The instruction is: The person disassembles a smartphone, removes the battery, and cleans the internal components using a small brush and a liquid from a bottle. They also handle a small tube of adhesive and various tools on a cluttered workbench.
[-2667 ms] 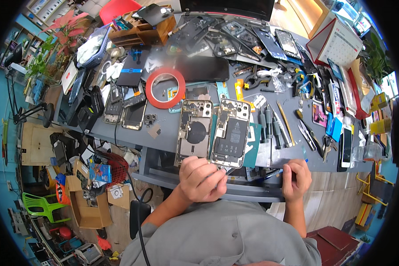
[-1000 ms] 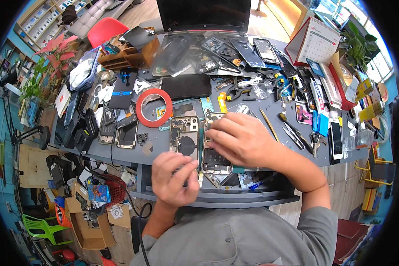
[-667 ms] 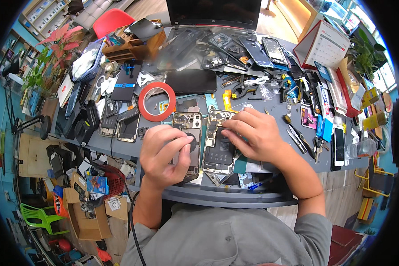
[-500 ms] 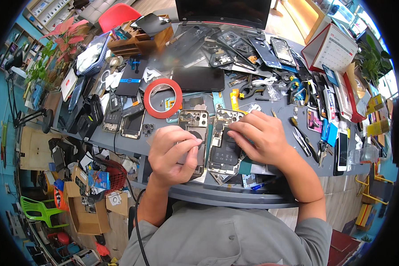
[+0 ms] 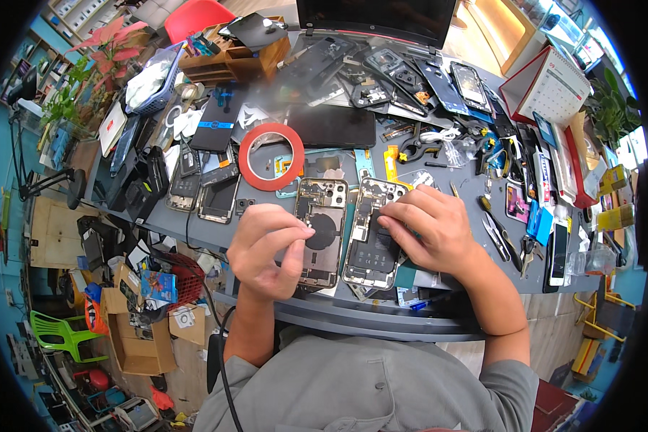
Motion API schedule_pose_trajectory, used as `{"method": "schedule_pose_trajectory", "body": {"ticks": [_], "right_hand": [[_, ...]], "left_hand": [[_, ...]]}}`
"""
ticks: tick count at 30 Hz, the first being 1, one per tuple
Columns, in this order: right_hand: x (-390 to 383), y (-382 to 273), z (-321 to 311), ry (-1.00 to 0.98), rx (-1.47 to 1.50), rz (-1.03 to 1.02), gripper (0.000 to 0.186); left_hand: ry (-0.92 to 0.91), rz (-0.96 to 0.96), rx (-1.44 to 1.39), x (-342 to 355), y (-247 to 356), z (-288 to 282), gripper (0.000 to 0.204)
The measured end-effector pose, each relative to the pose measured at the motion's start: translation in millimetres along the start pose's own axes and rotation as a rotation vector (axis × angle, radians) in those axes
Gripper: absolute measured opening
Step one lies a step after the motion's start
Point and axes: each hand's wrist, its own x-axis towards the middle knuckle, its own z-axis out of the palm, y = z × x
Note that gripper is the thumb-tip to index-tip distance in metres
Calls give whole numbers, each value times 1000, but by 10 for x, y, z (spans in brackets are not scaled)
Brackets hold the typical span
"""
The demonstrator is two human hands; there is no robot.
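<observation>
Two opened phones lie side by side in front of me. The left one is a back housing (image 5: 324, 263) with a round black charging coil (image 5: 322, 232) and a camera cutout at its top. The right one, an opened phone body (image 5: 358, 248), shows a black battery (image 5: 374, 258) and metal parts. My left hand (image 5: 268, 252) hovers at the left edge of the back housing, thumb and fingers pinched; anything between them is too small to make out. Over the right phone's upper right side, my right hand (image 5: 428, 227) is closed, its fingertips at the battery's upper part; what they grip is hidden.
A red tape roll (image 5: 248, 157) lies behind the phones. To the right are tweezers (image 5: 495, 234), a brush (image 5: 491, 210) and another phone (image 5: 558, 252). Phone parts pile up before a laptop (image 5: 376, 21). A desk calendar (image 5: 551, 85) stands at the back right.
My left hand has drawn back left from the back housing, uncovering its round coil. My right hand stays at the right phone. The whole view has shifted slightly.
</observation>
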Motion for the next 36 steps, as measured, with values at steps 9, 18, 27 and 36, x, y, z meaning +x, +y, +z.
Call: {"method": "schedule_pose_trajectory", "body": {"ticks": [9, 18, 27, 36], "right_hand": [[19, 15, 32, 0, 27, 14, 16], [12, 18, 19, 55, 124, 159, 13], [-12, 34, 21, 102, 142, 282, 7], [29, -16, 49, 67, 131, 281, 11]], "left_hand": [[60, -31, 13, -106, -110, -146, 14], [72, -106, 33, -229, -125, -165, 18], [67, -248, 74, -258, -128, -176, 17], [3, -365, 110, -292, -143, -167, 22]]}}
